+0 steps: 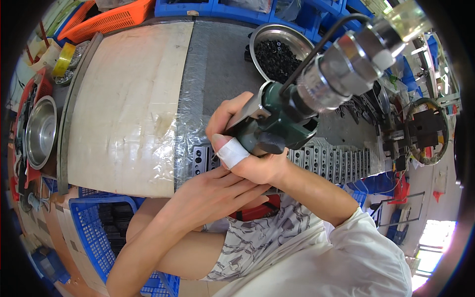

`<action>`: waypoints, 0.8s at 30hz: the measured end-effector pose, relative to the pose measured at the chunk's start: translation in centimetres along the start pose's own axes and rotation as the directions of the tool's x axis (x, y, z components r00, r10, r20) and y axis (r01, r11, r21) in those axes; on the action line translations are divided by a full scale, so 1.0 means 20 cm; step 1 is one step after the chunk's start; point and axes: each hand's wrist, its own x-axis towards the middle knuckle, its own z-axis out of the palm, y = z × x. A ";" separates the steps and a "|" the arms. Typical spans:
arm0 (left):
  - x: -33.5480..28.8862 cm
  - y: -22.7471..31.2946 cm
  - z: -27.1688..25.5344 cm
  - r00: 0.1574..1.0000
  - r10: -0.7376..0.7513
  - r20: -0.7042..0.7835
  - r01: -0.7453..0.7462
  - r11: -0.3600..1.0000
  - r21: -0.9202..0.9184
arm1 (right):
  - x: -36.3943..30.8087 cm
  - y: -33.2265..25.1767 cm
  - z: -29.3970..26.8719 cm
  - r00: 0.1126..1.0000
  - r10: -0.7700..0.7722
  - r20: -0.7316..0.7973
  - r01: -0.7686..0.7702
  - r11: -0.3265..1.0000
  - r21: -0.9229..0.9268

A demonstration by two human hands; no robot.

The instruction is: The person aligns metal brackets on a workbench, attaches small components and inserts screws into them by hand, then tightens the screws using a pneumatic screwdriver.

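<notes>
My right hand (242, 153) is closed around the lower end of a green and silver power tool (277, 123), with white tape wrapped on one digit. The tool rises up and to the right toward a clear cap, and a black cable or hose runs along it; its working tip is hidden. Just below, my left hand (222, 185) lies with fingers stretched out, against or close under the right hand. Nothing shows in it, though some fingertips are hidden. A row of metal blocks with holes (331, 163) lines the bench's near edge, partly behind my right forearm.
A steel bowl (297, 37) of small black parts stands at the back. Blue bins (232, 11) and an orange basket (114, 22) line the far edge. Another steel bowl (42, 131) is at left. A blue crate (89, 232) with dark parts sits below the bench (128, 109).
</notes>
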 end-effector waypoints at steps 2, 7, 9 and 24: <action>0.01 0.00 -0.01 1.000 0.015 -0.018 -0.014 0.999 0.038 | 0.03 -0.03 0.05 0.996 0.002 -0.091 0.012 0.988 0.155; -0.01 0.00 0.02 0.999 0.000 -0.050 0.004 0.997 0.075 | 0.06 -0.04 0.10 0.996 0.072 -0.047 -0.060 0.974 0.218; -0.01 0.00 0.06 0.996 0.011 -0.090 -0.008 0.999 0.040 | 0.05 -0.02 0.10 0.996 0.085 -0.038 -0.078 0.983 0.166; -0.04 0.01 0.04 0.997 0.001 0.074 -0.002 1.000 0.025 | 0.13 -0.01 0.22 0.999 0.042 -0.032 -0.036 0.985 0.169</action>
